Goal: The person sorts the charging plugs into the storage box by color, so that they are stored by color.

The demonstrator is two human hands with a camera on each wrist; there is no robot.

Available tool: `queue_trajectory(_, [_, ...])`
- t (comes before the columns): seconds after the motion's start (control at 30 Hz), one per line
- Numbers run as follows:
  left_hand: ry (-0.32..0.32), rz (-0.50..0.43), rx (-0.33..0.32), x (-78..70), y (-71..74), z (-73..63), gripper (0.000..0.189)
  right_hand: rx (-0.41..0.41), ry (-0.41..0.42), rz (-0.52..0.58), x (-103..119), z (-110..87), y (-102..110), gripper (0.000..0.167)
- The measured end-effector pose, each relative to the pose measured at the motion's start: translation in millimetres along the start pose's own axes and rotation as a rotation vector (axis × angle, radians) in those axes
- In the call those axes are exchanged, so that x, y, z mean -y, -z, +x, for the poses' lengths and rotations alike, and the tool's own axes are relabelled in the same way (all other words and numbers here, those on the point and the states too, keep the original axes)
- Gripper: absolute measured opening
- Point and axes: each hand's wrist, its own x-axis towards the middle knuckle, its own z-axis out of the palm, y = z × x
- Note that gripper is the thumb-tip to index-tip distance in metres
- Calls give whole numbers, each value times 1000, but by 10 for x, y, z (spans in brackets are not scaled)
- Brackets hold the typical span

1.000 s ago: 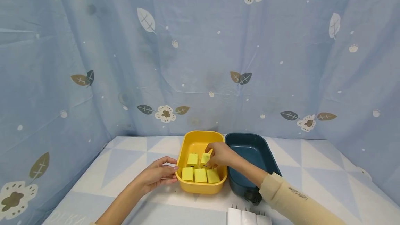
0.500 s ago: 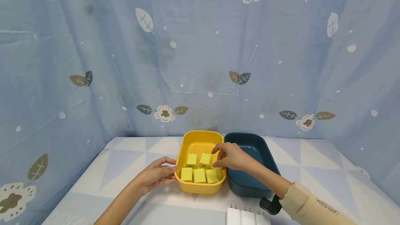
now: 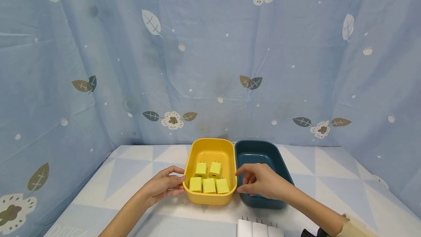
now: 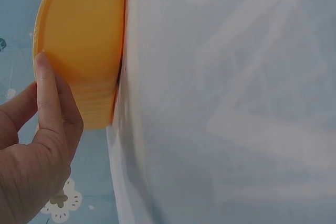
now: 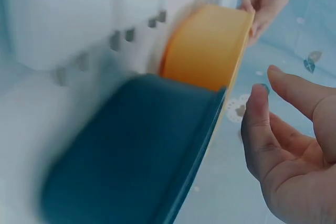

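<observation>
A yellow bin (image 3: 210, 197) stands on the table and holds several yellow plug-in chargers (image 3: 209, 185), prongs pointing to the back. My left hand (image 3: 167, 185) holds the bin's left side, thumb tip at the rim and fingers along the outer wall. In the left wrist view, that hand (image 4: 44, 129) meets the bin's wall (image 4: 84, 35). My right hand (image 3: 263, 182) hovers over the dark blue bin (image 3: 263, 202), which sits against the yellow one. Thumb and forefinger of the right hand (image 5: 289, 145) are apart with nothing between them.
Three white plug-in chargers (image 3: 260, 228) stand side by side at the front edge, prongs toward the bins. A patterned blue curtain (image 3: 210, 65) hangs behind the table (image 3: 138, 167). A black strap-like piece (image 3: 314, 232) is at the right wrist.
My right hand has let go of a yellow charger at the back row and moved right and nearer, out of the yellow bin to over the blue bin. The left hand keeps its place.
</observation>
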Motion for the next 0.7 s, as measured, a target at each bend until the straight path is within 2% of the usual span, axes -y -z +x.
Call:
queue_trajectory(0.4, [2, -14, 17, 18, 5, 2, 37, -1, -16, 39, -133, -497, -38, 35])
queue_trajectory(0.5, [7, -17, 15, 19, 5, 4, 37, 29, -36, 70, -144, -611, -55, 36])
queue_trajectory(0.7, [8, -19, 5, -6, 8, 7, 38, 119, -143, 139, -195, -805, -67, 34])
